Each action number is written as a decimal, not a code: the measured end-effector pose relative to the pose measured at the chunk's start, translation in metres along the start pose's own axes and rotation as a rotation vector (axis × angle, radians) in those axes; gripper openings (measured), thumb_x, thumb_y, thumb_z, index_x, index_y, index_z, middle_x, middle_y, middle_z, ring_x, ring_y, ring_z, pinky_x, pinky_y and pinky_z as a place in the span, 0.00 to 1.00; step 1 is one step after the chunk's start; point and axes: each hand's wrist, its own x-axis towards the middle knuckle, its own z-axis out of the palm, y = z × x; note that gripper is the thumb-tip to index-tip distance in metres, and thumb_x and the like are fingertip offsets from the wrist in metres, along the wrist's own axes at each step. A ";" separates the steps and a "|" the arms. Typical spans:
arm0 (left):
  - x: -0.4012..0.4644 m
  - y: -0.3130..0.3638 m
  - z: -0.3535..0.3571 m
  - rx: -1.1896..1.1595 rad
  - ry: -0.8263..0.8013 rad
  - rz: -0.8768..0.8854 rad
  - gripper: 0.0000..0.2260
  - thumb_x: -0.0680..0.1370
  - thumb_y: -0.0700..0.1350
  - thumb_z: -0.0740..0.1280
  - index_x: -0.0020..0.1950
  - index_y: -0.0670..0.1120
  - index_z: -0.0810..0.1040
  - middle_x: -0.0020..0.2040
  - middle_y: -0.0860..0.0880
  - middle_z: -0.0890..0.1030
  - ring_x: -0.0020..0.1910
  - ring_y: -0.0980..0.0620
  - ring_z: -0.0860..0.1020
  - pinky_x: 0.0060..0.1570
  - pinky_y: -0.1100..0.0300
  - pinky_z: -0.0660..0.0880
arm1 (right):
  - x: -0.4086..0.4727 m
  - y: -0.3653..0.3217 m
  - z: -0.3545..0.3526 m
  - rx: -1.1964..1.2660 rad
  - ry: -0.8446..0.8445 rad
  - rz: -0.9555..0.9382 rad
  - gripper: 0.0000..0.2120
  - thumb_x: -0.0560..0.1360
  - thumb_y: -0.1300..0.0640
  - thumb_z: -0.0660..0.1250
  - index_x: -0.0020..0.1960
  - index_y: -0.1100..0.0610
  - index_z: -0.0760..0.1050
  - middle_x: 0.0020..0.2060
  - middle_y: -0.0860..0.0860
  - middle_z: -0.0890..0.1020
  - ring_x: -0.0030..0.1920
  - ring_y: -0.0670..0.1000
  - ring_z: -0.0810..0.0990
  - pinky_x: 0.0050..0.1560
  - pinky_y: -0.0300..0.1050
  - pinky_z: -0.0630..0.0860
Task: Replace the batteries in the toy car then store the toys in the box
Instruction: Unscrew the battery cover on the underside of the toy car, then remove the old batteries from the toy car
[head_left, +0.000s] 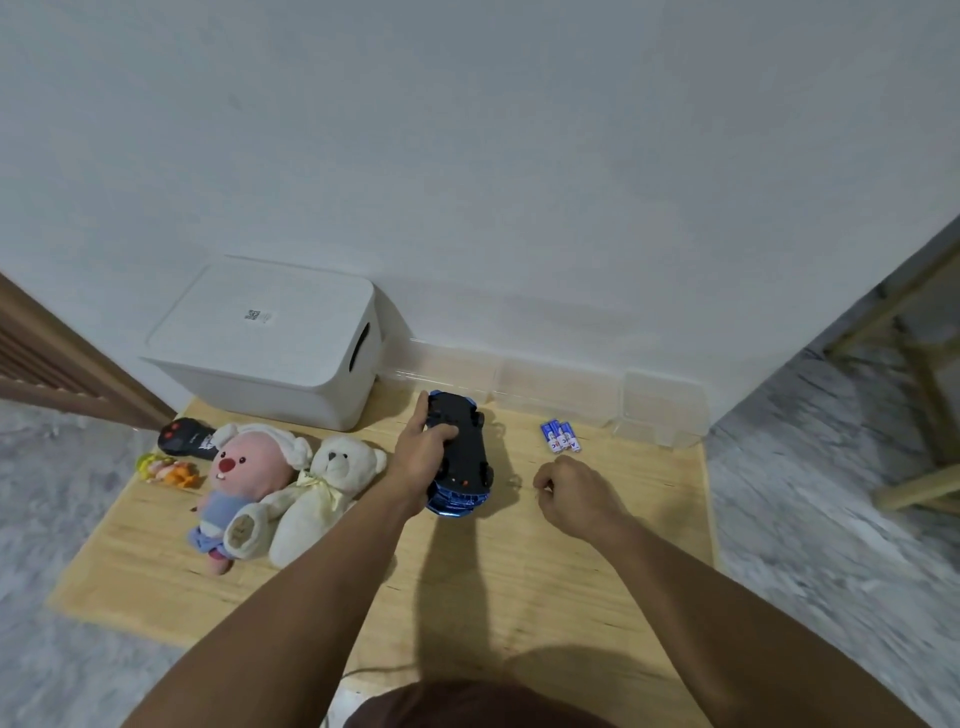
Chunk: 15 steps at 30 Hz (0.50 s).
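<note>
The car (460, 454) is being held upside down on the table (597, 561) by the left hand (423, 457). The right hand (574, 496) is curled beside it (what it pinches cannot be told). The car should be kept steady while the batteries (560, 435) are waiting nearby.

Not much was readable here. The white box (270, 343) had a small sticker (258, 316) with a QR code on its lid, print too tiny to read. The blue batteries (560, 435) showed red-and-white lettering, maybe "ABC", but it was too blurry to be sure.
</note>
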 end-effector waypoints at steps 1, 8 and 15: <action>0.000 -0.001 0.000 -0.003 -0.004 -0.003 0.31 0.79 0.39 0.62 0.78 0.59 0.56 0.64 0.46 0.74 0.55 0.42 0.77 0.57 0.43 0.77 | 0.001 0.000 -0.002 0.031 0.005 0.017 0.13 0.74 0.59 0.62 0.54 0.48 0.81 0.55 0.48 0.80 0.55 0.54 0.79 0.54 0.48 0.76; -0.003 -0.004 0.002 -0.021 -0.019 -0.037 0.31 0.79 0.41 0.62 0.77 0.62 0.56 0.65 0.47 0.75 0.56 0.42 0.78 0.57 0.42 0.77 | 0.008 0.003 -0.004 0.240 0.037 0.089 0.17 0.72 0.67 0.65 0.59 0.54 0.78 0.51 0.53 0.82 0.53 0.56 0.79 0.47 0.42 0.74; -0.008 -0.004 0.003 -0.024 -0.028 -0.027 0.30 0.79 0.41 0.61 0.77 0.62 0.57 0.65 0.47 0.75 0.57 0.41 0.78 0.58 0.42 0.77 | 0.019 -0.008 0.003 0.382 0.093 0.254 0.13 0.68 0.59 0.77 0.47 0.55 0.75 0.44 0.55 0.80 0.41 0.57 0.82 0.43 0.49 0.81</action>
